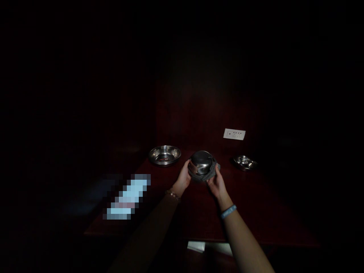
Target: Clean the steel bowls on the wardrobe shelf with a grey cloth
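Above the middle of a dark red table [196,220], a steel bowl [200,162] is held bottom up between my two hands. My left hand [183,178] grips its left side. On the right, my right hand [217,183] has its fingers closed on a grey cloth [209,174] pressed against the bowl's side and lower rim. Part of the fingers on both hands is hidden behind the bowl and cloth.
A wide steel bowl [165,155] stands at the table's back left, with a small item inside. Another steel dish [245,163] lies at the back right, below a white wall socket [234,134]. A bright blurred-out panel [127,197] is at the left.
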Demonstrator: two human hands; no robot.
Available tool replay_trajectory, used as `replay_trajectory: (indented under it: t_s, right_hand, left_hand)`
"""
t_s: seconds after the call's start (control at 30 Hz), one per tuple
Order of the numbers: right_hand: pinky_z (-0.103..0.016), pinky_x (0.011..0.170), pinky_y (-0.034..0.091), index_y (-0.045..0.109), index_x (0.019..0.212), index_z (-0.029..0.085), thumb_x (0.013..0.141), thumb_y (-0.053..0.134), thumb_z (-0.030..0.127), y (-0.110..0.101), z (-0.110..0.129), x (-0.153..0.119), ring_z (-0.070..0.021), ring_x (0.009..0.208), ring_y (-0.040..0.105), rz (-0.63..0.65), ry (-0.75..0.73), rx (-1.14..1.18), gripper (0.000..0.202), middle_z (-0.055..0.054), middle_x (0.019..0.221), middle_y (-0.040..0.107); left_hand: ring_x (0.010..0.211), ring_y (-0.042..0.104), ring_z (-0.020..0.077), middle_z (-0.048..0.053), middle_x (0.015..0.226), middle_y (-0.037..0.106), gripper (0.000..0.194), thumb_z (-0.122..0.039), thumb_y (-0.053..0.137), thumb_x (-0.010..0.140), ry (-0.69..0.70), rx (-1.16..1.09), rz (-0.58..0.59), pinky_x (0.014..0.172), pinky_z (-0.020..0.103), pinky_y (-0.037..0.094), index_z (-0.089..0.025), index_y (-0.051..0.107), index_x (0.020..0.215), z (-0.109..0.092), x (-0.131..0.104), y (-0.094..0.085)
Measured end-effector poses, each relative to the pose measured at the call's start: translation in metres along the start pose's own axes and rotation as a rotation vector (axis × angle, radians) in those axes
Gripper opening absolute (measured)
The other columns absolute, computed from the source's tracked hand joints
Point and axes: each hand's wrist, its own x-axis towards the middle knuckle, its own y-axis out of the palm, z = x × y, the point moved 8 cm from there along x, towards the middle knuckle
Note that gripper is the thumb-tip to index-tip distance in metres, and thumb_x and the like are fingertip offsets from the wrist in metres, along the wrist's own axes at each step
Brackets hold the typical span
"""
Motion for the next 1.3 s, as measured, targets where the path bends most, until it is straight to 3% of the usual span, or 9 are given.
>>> replay_trajectory:
  t_s: [0.4, 1.3]
  right_hand:
    - [-0.022, 0.077, 0.061, 0.07, 0.106, 0.026, 0.094, 0.057, 0.038, 0.0003, -0.0005, -0.0011, -0.0113, 0.089, 0.074, 0.001, 0.008, -0.015, 0.021, 0.002, 0.099, 0.079]
    - [-0.022, 0.075, 0.061, 0.069, 0.105, 0.026, 0.093, 0.059, 0.039, 0.0008, 0.0006, -0.0011, -0.0112, 0.086, 0.074, 0.0, -0.011, -0.04, 0.02, 0.003, 0.096, 0.079]
  left_hand:
    - [0.117, 0.064, 0.0228, 0.012, 0.116, 0.073, 0.022, -0.035, 0.055, 0.093, 0.038, 0.051, -0.022, 0.112, 0.038, 0.04, -0.019, 0.069, 0.098, 0.0011, 0.0059, -0.0079]
    - [0.125, 0.06, 0.0268, 0.015, 0.12, 0.071, 0.021, -0.035, 0.06, 0.089, 0.051, 0.064, -0.074, 0.115, 0.041, 0.038, -0.017, 0.07, 0.096, -0.0014, 0.0035, -0.0081]
